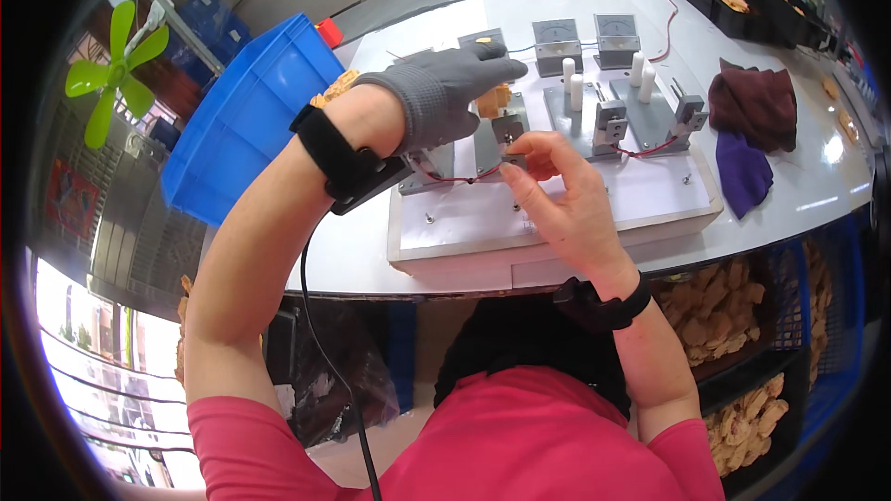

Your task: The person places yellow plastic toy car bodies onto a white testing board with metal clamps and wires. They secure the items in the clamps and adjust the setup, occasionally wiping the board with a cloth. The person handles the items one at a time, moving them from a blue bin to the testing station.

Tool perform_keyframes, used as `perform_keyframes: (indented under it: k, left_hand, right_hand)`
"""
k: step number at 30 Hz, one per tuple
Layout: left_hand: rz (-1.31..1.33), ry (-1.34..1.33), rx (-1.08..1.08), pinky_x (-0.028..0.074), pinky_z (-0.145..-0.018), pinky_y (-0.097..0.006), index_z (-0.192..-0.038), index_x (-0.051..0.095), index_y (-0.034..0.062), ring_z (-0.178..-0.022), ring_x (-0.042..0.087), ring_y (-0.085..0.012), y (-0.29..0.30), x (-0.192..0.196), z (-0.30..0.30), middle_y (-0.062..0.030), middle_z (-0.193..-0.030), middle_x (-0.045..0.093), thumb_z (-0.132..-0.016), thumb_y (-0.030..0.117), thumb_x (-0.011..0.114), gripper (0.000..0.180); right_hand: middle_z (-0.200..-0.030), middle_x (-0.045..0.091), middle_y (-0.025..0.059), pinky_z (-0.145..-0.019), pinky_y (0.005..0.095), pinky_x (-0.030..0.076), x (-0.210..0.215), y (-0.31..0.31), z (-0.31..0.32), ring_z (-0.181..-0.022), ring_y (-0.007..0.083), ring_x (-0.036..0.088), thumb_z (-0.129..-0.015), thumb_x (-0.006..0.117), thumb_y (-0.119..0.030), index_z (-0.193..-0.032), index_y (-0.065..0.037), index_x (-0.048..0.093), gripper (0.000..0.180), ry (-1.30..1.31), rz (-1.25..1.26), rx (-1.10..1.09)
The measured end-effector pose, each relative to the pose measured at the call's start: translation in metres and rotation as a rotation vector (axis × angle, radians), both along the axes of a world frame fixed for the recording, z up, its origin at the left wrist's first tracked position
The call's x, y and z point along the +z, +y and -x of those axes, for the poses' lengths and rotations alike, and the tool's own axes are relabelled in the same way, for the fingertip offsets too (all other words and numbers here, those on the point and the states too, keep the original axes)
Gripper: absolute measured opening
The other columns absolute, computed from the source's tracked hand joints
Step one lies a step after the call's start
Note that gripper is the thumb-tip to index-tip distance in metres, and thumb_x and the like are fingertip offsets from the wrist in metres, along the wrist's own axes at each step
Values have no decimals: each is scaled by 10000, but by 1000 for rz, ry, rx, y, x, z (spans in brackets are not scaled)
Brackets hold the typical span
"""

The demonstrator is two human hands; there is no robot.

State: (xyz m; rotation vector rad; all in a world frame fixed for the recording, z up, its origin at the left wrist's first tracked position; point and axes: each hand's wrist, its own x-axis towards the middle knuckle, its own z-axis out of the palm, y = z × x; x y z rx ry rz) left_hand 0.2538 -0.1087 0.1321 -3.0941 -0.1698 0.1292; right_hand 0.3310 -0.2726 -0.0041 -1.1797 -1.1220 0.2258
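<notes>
My left hand (450, 88), in a grey glove, reaches over a test board (455, 227) with metal fixtures. Its fingers close around a small yellow-tan part (494, 100), which the glove partly covers. My bare right hand (568, 199) is curled beside it, thumb and forefinger close together at a metal clamp block (509, 133). Anything thin between those fingertips is too small to make out. To the right, two more grey fixture plates carry white upright posts (575, 93) and clamp blocks (610, 121). Red and black wires (640, 150) run along their front.
Panel meters (557, 42) stand behind the fixtures. A blue bin (251, 111) with tan parts is at the left. Black trays (742, 0) lie far right, near a brown cloth (756, 102) and a purple cloth (742, 172). Crates of tan parts (715, 311) sit below the table.
</notes>
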Motion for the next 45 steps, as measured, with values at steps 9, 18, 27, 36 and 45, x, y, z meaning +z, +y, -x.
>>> perform_keyframes:
  k: [9,18,27,36,45]
  left_hand:
    - [256,-19,22,468,-1043,-413,-1526,385,201,-1250,568,-322,22,-17,13,-162,-1515,439,-865,43,603,714]
    - [211,-297,658,368,-1144,-385,-1449,478,90,-1322,498,-315,169,-33,133,-174,-1443,521,-930,268,658,578]
    - [61,-79,503,319,-1181,-384,-1495,430,213,-1419,373,-358,195,-130,77,-175,-1549,359,-748,331,771,830]
    - [17,119,718,444,-1072,-418,-1429,512,204,-1326,461,-363,174,-125,84,-180,-1413,450,-686,354,783,805]
    - [348,-77,887,456,-1035,-380,-1440,467,48,-1240,566,-346,134,-127,161,-220,-1347,574,-708,477,769,900]
  right_hand:
    - [-1043,652,68,-802,303,493,-4,4,2,-919,161,617,-902,698,-105,-1220,-65,610,332,6,92,-48]
    - [-1069,609,63,-880,313,451,-10,5,6,-996,167,576,-915,666,-78,-1256,-52,560,358,-13,-4,-203]
    - [-981,586,51,-877,314,451,-11,5,3,-918,156,550,-925,660,-80,-1198,-44,568,289,-3,87,-214]
    - [-969,600,49,-869,313,452,-12,6,4,-909,156,557,-931,654,-85,-1203,-46,573,287,-42,95,-236]
    - [-1003,604,47,-868,294,445,-12,6,1,-925,136,560,-948,634,-67,-1210,-39,572,270,-82,26,-189]
